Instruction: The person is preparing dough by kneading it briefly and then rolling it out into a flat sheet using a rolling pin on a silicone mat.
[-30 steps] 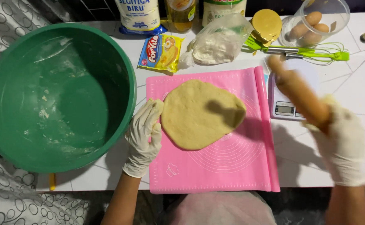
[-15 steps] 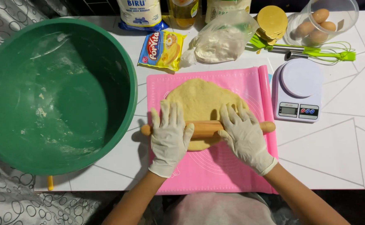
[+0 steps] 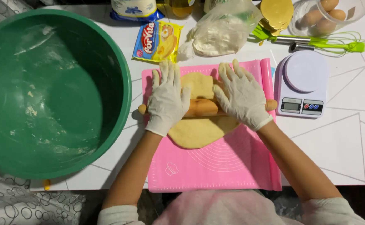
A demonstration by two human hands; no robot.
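Both my hands have pushed the rolling pin (image 3: pixel 203 107) further up the dough (image 3: pixel 199 131) than half a second ago. My left hand (image 3: pixel 167 98) and my right hand (image 3: pixel 241 98) lie flat and open on the pin, fingers stretched, gripping nothing. Above them the pink mat (image 3: pixel 215 166) ends near its upper edge; below, toward the lower middle of the frame, much mat is free. At left the green bowl (image 3: pixel 45 91) stands close, at right the kitchen scale (image 3: pixel 302 85).
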